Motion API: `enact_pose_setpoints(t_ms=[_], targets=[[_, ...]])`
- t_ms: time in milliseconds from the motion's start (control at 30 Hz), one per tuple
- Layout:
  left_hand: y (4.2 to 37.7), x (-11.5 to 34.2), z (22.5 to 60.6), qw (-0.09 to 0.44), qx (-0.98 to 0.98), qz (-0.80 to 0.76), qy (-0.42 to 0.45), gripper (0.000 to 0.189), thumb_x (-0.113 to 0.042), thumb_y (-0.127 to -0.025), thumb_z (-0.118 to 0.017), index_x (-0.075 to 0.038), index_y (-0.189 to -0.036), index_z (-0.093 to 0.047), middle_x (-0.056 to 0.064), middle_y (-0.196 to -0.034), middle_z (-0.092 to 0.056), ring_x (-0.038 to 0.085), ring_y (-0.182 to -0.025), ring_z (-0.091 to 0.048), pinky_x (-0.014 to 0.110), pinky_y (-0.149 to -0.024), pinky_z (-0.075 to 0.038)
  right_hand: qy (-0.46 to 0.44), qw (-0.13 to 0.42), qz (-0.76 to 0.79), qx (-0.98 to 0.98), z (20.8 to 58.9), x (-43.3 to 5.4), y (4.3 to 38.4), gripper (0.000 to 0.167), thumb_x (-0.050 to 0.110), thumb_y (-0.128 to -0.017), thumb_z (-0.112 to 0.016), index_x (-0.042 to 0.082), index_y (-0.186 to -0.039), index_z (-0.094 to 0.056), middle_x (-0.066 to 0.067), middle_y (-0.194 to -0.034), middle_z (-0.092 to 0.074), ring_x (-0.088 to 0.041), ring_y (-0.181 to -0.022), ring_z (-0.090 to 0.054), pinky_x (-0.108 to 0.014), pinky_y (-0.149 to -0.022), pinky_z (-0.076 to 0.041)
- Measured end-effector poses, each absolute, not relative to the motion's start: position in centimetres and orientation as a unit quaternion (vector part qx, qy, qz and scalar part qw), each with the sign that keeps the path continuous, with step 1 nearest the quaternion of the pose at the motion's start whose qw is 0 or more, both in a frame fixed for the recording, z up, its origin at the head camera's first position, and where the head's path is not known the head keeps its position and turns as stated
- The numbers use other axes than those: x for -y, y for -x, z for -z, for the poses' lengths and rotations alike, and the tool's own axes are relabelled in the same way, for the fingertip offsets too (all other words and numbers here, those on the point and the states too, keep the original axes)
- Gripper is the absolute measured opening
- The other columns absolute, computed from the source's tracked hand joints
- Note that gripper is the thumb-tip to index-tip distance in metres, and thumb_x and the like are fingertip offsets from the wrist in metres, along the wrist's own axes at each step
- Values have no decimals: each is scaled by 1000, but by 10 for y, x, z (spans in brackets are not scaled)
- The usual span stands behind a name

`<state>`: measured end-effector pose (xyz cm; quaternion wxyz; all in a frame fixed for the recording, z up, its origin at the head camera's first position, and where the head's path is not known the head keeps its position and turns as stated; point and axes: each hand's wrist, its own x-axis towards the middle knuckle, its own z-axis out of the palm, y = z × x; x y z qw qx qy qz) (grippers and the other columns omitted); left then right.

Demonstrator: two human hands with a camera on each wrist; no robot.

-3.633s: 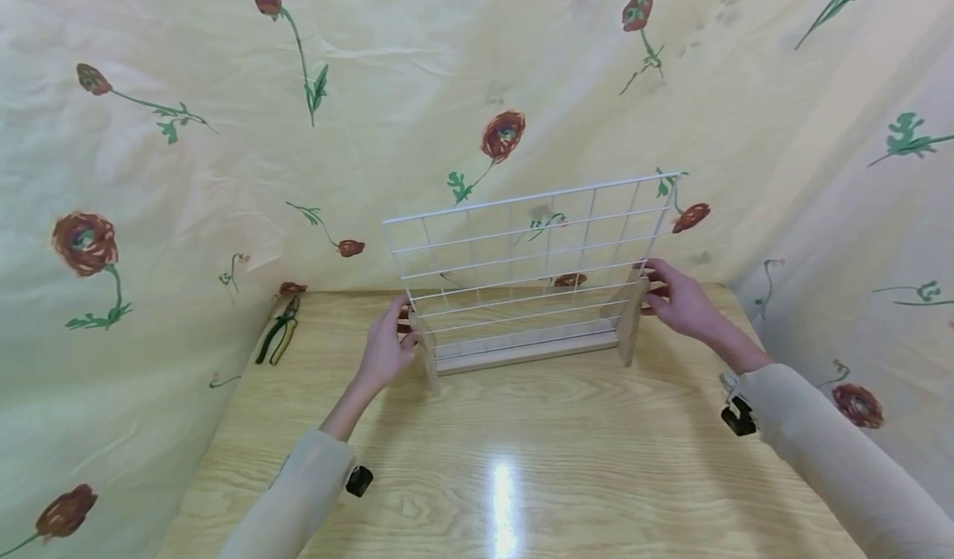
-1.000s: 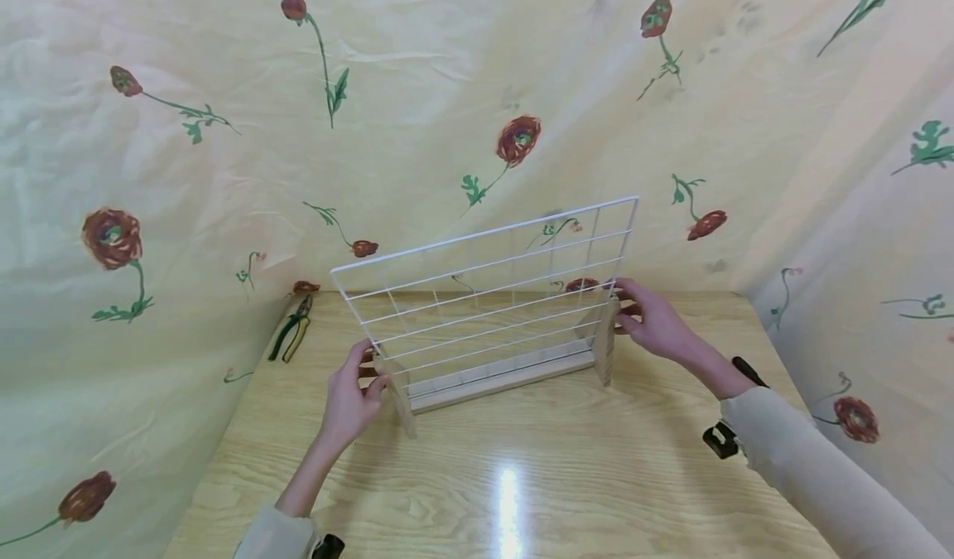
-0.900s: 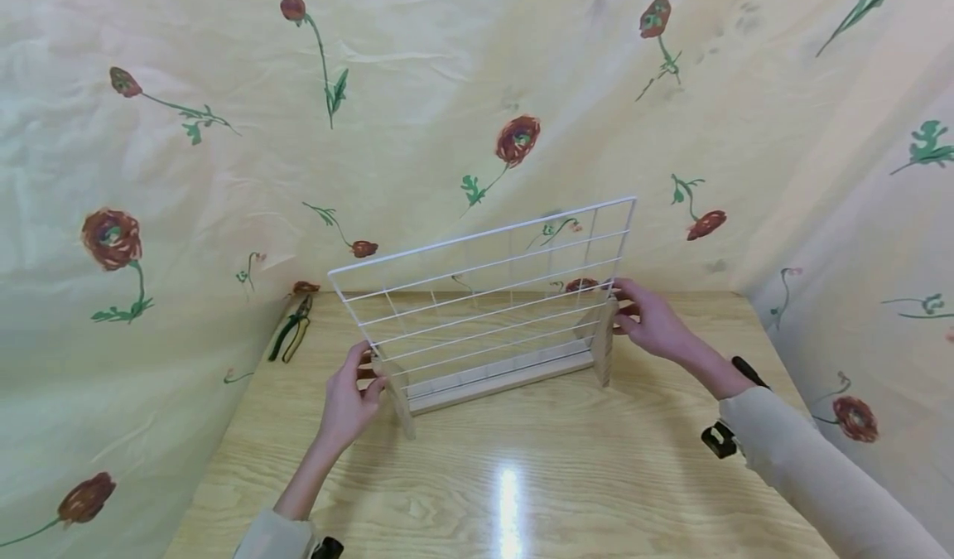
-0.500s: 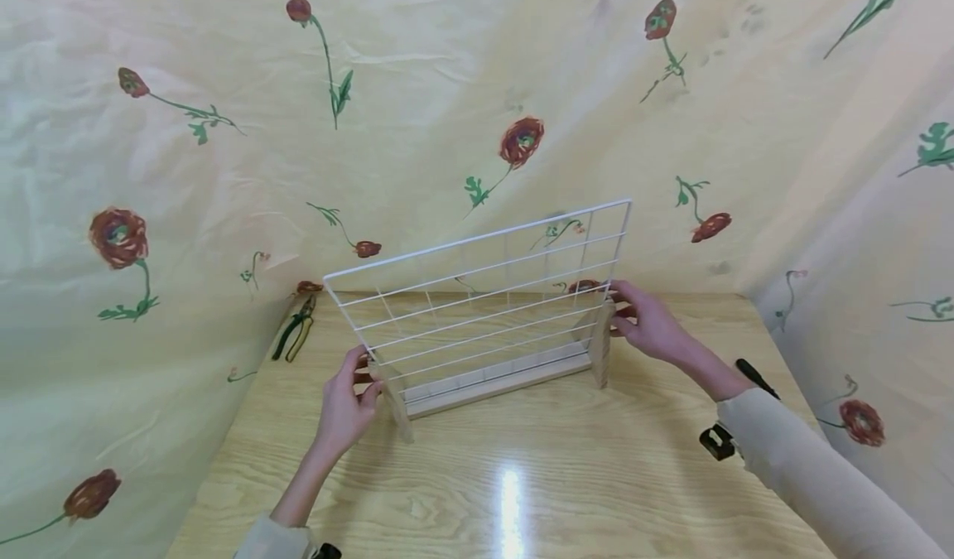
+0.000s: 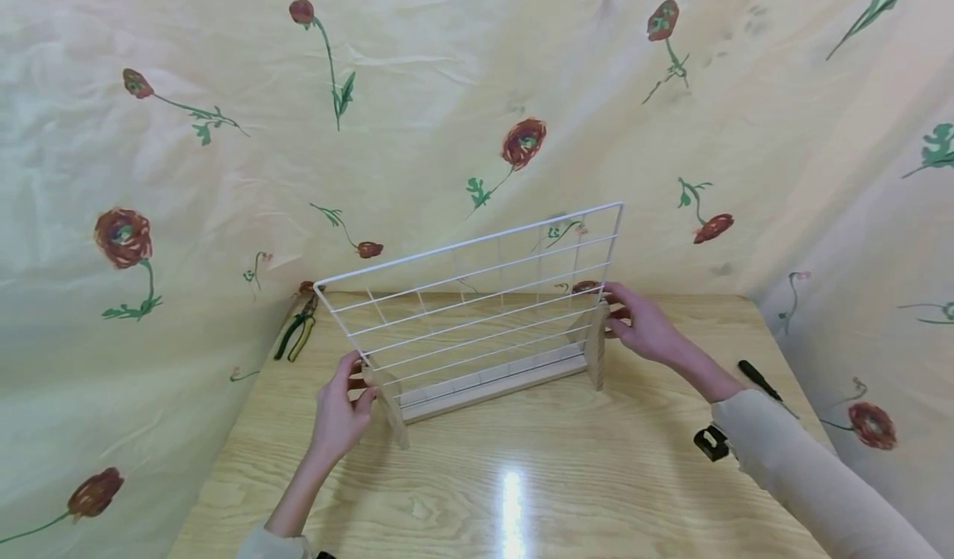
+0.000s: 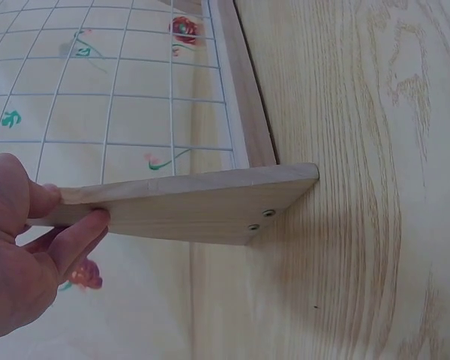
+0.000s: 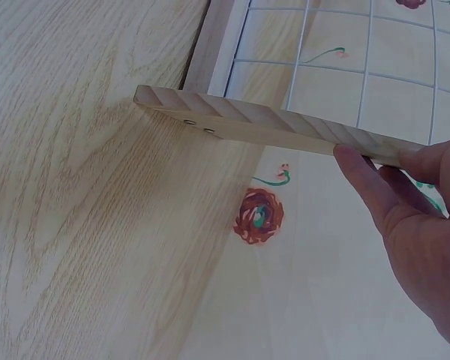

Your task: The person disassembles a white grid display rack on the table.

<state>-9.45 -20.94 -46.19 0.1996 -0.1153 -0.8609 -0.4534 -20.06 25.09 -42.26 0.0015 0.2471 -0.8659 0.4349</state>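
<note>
A rack with a white wire grid (image 5: pixel 469 244) stands on the table, its left end nearer to me than its right. A long wooden slat (image 5: pixel 495 391) runs along its bottom between two wooden side panels. My left hand (image 5: pixel 339 418) pinches the upper part of the left side panel (image 6: pixel 187 206), thumb on one face and fingers on the other. On the opposite end, my right hand (image 5: pixel 644 327) grips the right side panel (image 7: pixel 255 124) in the same way. Screw heads (image 6: pixel 269 213) show low on the left panel's outer face.
Pliers (image 5: pixel 298 331) with dark and yellow handles lie at the table's back left. A screwdriver (image 5: pixel 760 381) with a black handle lies near the right edge, beside my right forearm. Floral cloth (image 5: pixel 417 87) hangs behind and at both sides of the wooden table (image 5: pixel 447 493).
The rack has moved left and towards me, its left end further, with both hands keeping hold of it. The screwdriver has come into view from behind my right arm.
</note>
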Motion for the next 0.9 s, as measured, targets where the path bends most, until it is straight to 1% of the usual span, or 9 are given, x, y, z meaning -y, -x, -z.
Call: enact_pose_setpoints(t_ms=[167,300,400,600,900], targets=[[91,210,461,197,860,457,114,58,27,-75,-66,8,-128,-51,28,-105,-63,38,-80,-68,33,-63,-62,-250,2,-432,866,422,-248,200,51,-20,-90,-53,-8,-138,-43,-40,-121,-54,-53,-95,-63,-43,-71,-62],[88,211,460,195,860,459,108,59,27,-75,-66,6,-128,-51,28,-106,-63,39,-81,-68,34,-64,-62,-250,6,-430,867,423,-247,200,52,-20,-90,-53,-6,-139,-44,-40,-121,-54,-51,-95,-64,-41,-71,-62],[86,211,460,196,862,456,103,60,28,-75,-66,5,-127,-51,28,-106,-63,39,-81,-68,34,-63,-62,-253,7,-439,862,423,-245,200,53,-21,-90,-53,-2,-139,-47,-37,-122,-55,-49,-94,-64,-40,-70,-62],[82,212,460,194,864,457,89,59,28,-75,-66,6,-127,-52,28,-107,-63,38,-81,-67,33,-64,-62,-262,4,-450,854,425,-241,202,58,-22,-90,-51,6,-140,-49,-31,-128,-55,-47,-96,-64,-41,-71,-62],[77,214,461,195,868,449,82,59,27,-75,-65,2,-128,-52,29,-107,-63,39,-82,-67,32,-62,-62,-271,18,-447,852,427,-236,204,55,-24,-88,-49,0,-138,-49,-37,-123,-55,-49,-96,-63,-42,-68,-62]])
